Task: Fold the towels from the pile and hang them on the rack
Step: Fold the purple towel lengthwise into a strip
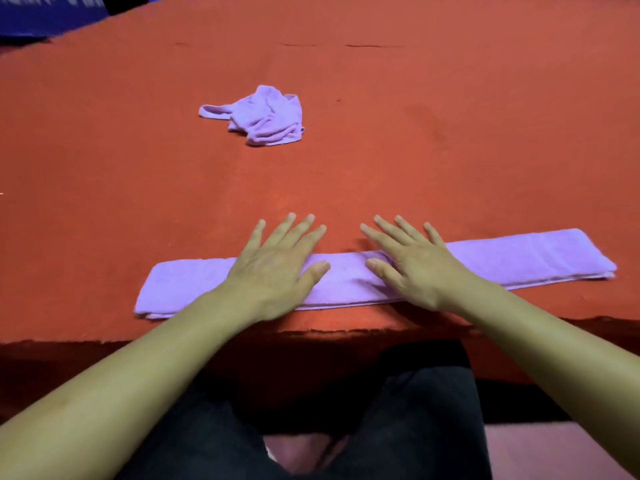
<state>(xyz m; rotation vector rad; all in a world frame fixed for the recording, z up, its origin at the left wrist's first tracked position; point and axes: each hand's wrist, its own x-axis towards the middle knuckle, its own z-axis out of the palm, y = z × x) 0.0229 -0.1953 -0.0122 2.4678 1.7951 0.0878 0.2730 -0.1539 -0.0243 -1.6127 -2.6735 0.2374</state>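
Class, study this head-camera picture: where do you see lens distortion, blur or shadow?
Head view: wide-angle bending curves the red table edges; the far blue corner is blurred; the folded towel and crumpled towel look soft; shadow lies under the near table edge.

Both hands cover the folded towel's (pixel 374 273) middle; blurred blue object (pixel 45 13) cut off top-left.
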